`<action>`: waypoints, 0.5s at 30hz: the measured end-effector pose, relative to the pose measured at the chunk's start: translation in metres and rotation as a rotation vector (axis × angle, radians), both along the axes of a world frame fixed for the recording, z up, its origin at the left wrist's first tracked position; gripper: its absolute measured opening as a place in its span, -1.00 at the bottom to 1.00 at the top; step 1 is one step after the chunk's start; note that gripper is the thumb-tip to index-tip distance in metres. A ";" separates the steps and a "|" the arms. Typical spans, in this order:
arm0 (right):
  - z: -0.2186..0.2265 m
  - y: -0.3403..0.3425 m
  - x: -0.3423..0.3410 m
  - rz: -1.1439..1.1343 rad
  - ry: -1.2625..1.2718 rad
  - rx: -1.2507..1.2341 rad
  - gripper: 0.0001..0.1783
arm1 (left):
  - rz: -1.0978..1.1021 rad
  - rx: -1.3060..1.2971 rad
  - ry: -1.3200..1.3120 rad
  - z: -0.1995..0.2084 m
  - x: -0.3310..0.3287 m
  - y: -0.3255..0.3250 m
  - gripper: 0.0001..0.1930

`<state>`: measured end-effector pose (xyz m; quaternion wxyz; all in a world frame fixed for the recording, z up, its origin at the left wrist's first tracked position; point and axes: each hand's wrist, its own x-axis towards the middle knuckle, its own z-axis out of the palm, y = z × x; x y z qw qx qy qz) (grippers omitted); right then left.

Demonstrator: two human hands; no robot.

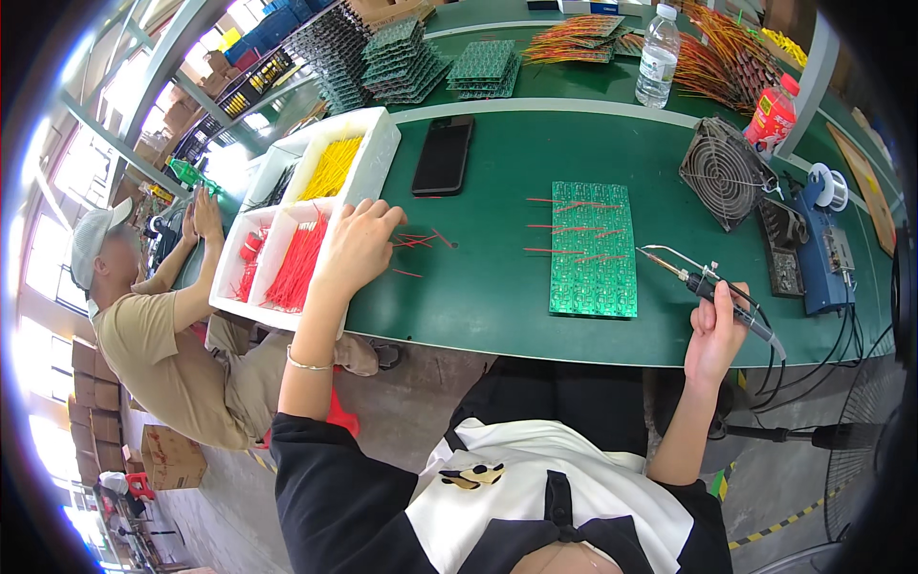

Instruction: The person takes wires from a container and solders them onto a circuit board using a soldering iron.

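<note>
My right hand (717, 330) grips a soldering iron (706, 287) with a thin feed tube along it, its tip pointing left at the green circuit board panel (593, 277). Several red wires (555, 227) lie across the panel, some sticking out past its left edge. Over the right rim of a white foam box (381, 153) is my left hand (361, 244), fingers curled together; what they hold, if anything, is hidden. Loose red wires (413, 241) lie on the table right beside its fingertips. Inside the box are red wires (298, 263) and yellow wires (332, 167) in separate compartments.
Beyond the panel lies a black phone (443, 156). To the right are a round fan (719, 172), a blue soldering unit (824, 249), a solder spool (828, 187) and a red-labelled bottle (773, 117). A water bottle (658, 57) and stacked boards (484, 69) stand behind. Another person (167, 335) sits left.
</note>
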<state>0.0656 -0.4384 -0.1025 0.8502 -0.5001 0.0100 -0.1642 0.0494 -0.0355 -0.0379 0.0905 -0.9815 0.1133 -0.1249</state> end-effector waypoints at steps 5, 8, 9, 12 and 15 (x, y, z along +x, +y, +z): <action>0.000 0.001 0.000 -0.008 -0.006 -0.016 -0.82 | -0.022 -0.093 0.025 -0.001 0.001 0.003 -0.71; 0.000 0.001 0.000 0.000 -0.011 -0.015 -0.82 | -0.006 -0.168 0.146 -0.005 0.007 0.003 -0.73; 0.000 0.001 0.000 0.001 -0.011 -0.015 -0.82 | 0.038 -0.136 0.160 -0.006 0.010 0.002 -0.78; 0.000 0.001 0.001 -0.001 -0.013 -0.022 -0.81 | 0.077 -0.095 0.162 -0.010 0.014 0.005 -0.87; 0.000 0.000 0.001 -0.002 -0.013 -0.015 -0.81 | 0.062 -0.073 0.136 -0.010 0.015 0.004 -0.93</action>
